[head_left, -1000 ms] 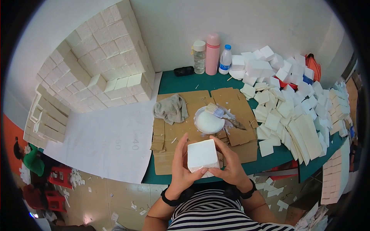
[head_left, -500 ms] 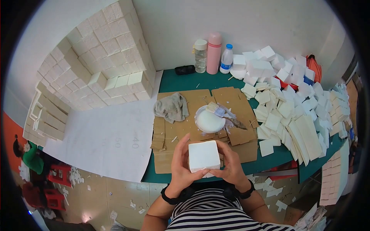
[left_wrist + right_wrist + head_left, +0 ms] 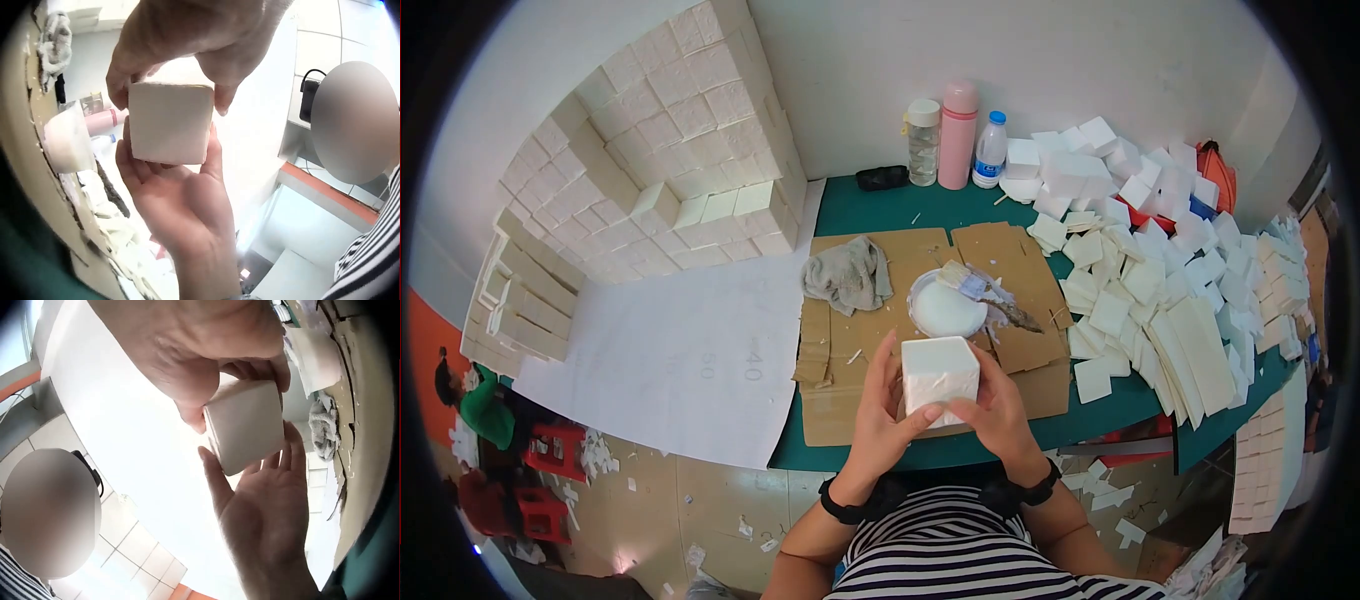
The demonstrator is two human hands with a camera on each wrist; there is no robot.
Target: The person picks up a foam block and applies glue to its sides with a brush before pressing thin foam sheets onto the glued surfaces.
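A white block (image 3: 940,372) is gripped between both hands above the front edge of the cardboard. The left hand (image 3: 882,415) holds its left side and the right hand (image 3: 998,412) its right side, both thumbs on the face toward the body. In the left wrist view the block (image 3: 170,123) shows a smooth square face, with the left hand (image 3: 187,37) above and the right hand (image 3: 194,206) below. The right wrist view shows the block (image 3: 245,427) tilted between the right hand (image 3: 206,350) and the left hand (image 3: 265,519).
Beyond the hands, a tub of white paste (image 3: 945,308) with a brush (image 3: 970,282) across it stands on cardboard (image 3: 830,420). A grey cloth (image 3: 845,275) lies left. White pieces (image 3: 1140,280) are heaped right; a stepped block stack (image 3: 700,130) stands on paper (image 3: 670,370) at left. Bottles (image 3: 958,138) stand behind.
Both hands have tipped the block, so its rough front face shows more beneath the smooth top. It sits slightly higher and further right in the head view.
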